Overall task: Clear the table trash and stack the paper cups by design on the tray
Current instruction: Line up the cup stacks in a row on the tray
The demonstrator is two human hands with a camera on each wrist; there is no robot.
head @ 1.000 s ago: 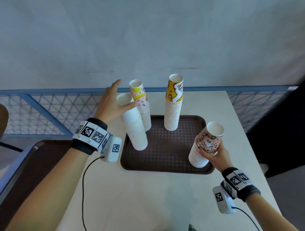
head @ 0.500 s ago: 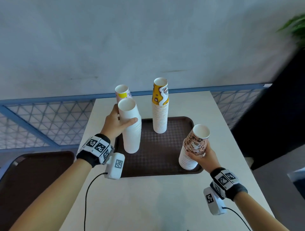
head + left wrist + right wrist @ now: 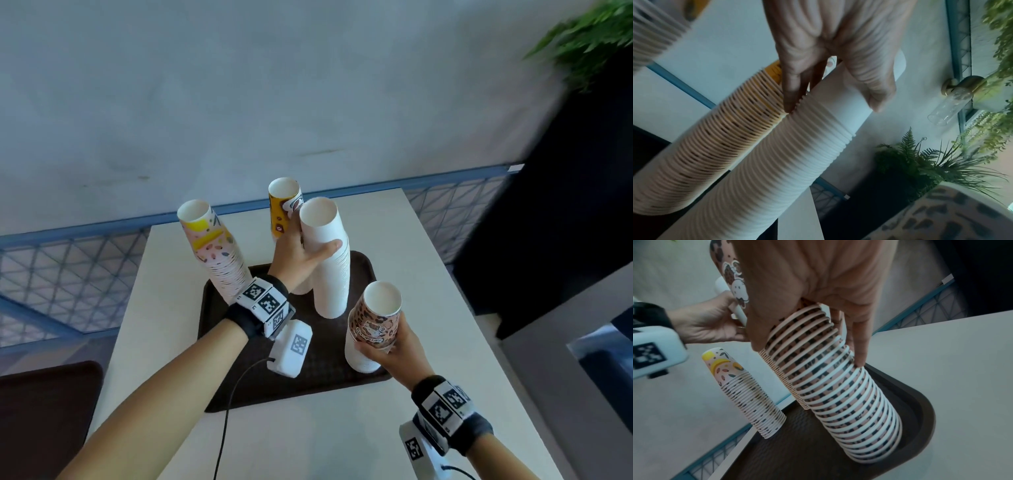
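Four stacks of upside-down paper cups stand on the brown tray [image 3: 335,383]. My left hand [image 3: 301,253] grips the plain white stack [image 3: 330,274] near its top, in the middle of the tray; its thumb and fingers [image 3: 869,84] wrap the white stack [image 3: 793,154]. The yellow stack [image 3: 284,212] stands just behind it, partly hidden. My right hand [image 3: 394,346] holds the leopard-print stack [image 3: 371,329] at the tray's right front corner, fingers [image 3: 857,344] curled round the leopard-print stack [image 3: 849,394]. The pink-and-yellow patterned stack [image 3: 215,253] stands at the tray's left rear.
The tray lies on a white table [image 3: 308,442] beside a blue mesh railing [image 3: 68,260]. A second dark tray [image 3: 44,407] sits lower left. A black planter with green ferns [image 3: 565,178] stands to the right.
My left hand has carried the white stack from the tray's left side rightward to the middle, in front of the yellow stack. My right hand still holds the leopard stack in place.
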